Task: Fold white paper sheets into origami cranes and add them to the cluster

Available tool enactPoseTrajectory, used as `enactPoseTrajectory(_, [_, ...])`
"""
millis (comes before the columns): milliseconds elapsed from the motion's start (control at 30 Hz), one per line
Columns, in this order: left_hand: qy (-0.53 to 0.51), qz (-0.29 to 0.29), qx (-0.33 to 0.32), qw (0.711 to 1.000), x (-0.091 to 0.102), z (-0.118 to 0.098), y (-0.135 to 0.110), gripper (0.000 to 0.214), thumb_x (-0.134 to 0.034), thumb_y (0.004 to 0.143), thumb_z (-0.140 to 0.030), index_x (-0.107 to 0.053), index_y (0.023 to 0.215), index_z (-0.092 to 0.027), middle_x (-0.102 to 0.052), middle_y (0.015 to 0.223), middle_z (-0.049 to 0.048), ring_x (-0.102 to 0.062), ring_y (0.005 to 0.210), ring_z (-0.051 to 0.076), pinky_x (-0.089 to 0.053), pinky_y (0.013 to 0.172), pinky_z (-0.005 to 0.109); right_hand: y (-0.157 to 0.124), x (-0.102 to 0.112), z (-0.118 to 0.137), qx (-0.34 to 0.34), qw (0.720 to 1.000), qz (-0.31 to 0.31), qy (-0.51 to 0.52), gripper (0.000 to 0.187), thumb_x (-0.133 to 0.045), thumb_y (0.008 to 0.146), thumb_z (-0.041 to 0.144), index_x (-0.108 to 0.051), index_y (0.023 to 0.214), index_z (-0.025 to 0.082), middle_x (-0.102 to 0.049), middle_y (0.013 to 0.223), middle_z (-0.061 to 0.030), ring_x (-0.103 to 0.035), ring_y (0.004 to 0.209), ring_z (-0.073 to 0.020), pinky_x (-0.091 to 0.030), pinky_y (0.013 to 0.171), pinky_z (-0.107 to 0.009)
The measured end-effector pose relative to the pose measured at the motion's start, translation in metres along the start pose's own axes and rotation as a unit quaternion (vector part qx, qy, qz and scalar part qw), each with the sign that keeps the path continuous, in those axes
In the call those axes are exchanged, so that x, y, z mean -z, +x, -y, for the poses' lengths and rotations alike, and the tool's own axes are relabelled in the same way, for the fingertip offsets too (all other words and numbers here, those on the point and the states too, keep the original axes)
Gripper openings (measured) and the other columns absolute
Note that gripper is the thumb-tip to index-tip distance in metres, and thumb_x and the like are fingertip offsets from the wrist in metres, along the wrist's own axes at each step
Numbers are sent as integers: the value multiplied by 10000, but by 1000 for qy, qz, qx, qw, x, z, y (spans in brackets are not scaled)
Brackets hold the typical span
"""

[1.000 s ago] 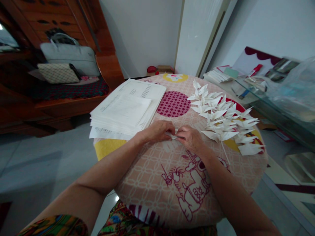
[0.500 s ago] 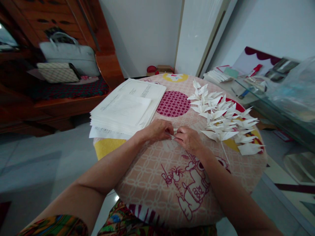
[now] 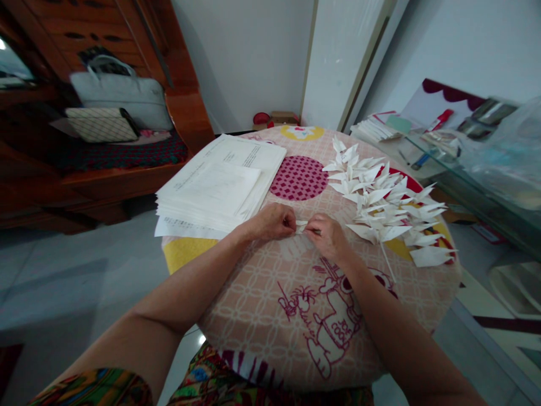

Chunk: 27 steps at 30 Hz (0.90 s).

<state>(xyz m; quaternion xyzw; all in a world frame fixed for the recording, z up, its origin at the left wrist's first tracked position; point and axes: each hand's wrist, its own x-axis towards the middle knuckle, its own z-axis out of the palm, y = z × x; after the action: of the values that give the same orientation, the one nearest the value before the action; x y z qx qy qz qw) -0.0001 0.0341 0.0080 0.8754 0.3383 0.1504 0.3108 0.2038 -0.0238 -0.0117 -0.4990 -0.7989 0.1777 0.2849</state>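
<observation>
Between my hands, over the middle of the table, is a small piece of folded white paper (image 3: 301,224). My left hand (image 3: 275,221) is closed, pinching its left side. From the right, the closed fingers of my right hand (image 3: 325,232) grip its other side. Most of the paper is hidden by the fingers, so its exact shape cannot be made out. Many folded paper cranes (image 3: 380,197) lie bunched to the right of my right hand. Beyond my left hand rests a stack of printed paper (image 3: 211,186) with a smaller square sheet (image 3: 228,183) on top.
A patterned cloth covers the round table (image 3: 262,316). On the right stands a glass-topped shelf (image 3: 477,197) with papers and a plastic bag (image 3: 507,152). To the left, a wooden bench (image 3: 186,113) holds a grey handbag (image 3: 147,101) and a checked pouch (image 3: 101,124).
My fingers have drawn slightly apart, my right hand shifting a little to the right, and more of the folded paper shows between them. The stack and cranes stay put.
</observation>
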Motion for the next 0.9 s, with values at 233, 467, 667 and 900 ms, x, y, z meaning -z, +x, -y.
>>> enactPoseTrajectory(233, [23, 8, -34, 999, 4, 0, 1, 94, -663, 674, -121, -743, 714, -150, -684, 807, 29, -609, 749, 121, -442, 692, 217, 4, -2, 1, -18, 1000, -10, -20, 212, -595, 827, 85, -625, 637, 176, -605, 742, -51, -567, 780, -188, -422, 721, -300])
enactPoseTrajectory(467, [1, 10, -34, 999, 4, 4, 0, 93, -639, 690, -122, -730, 683, -139, -698, 835, 37, -604, 720, 109, -447, 684, 221, 1, -2, -2, 3, 1000, -5, -8, 124, -642, 815, 78, -691, 750, 172, -635, 804, -45, -581, 827, -189, -441, 772, -306])
enactPoseTrajectory(667, [9, 6, -29, 1000, 4, 1, -2, 94, -610, 693, -128, -702, 678, -131, -667, 744, 16, -568, 654, 95, -407, 622, 209, -4, -6, 0, 33, 998, 2, -62, 68, -714, 837, 160, -752, 793, 196, -634, 865, -68, -572, 901, -217, -454, 808, -332])
enactPoseTrajectory(900, [24, 8, -23, 999, 4, 4, -1, 97, -603, 692, -146, -683, 639, -130, -697, 785, 21, -572, 658, 97, -406, 637, 214, -2, -10, 2, -3, 999, -13, -37, 157, -666, 859, 141, -738, 734, 201, -637, 834, -60, -573, 861, -199, -450, 781, -317])
